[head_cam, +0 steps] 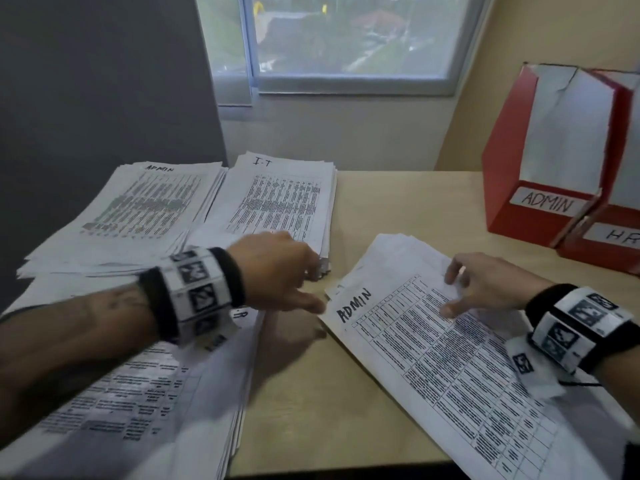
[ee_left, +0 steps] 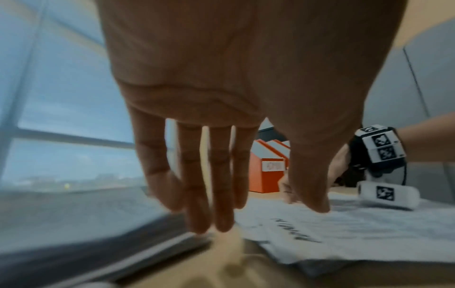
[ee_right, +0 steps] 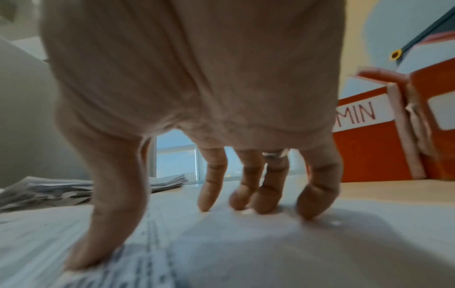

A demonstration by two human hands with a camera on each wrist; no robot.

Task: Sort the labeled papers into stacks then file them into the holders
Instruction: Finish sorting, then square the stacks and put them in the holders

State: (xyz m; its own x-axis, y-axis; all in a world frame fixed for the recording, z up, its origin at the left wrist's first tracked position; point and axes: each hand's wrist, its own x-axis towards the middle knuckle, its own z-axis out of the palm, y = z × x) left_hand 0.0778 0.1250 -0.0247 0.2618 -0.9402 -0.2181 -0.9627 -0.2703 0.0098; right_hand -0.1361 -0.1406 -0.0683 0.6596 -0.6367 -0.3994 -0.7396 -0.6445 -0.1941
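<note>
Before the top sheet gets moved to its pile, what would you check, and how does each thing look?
1. Label readable: ok. The top sheet says ADMIN.
2. Matching pile exists: ok. An ADMIN pile lies at the far left, beside the I-T pile.
3. Right hand on the sheet: ok. Its fingertips touch the paper.
4. Left hand free: ok. It hovers with straight fingers, holding nothing.
5. Only one sheet will lift: cannot tell. More papers lie underneath.
6. ADMIN holder has room: cannot tell from here.
</note>
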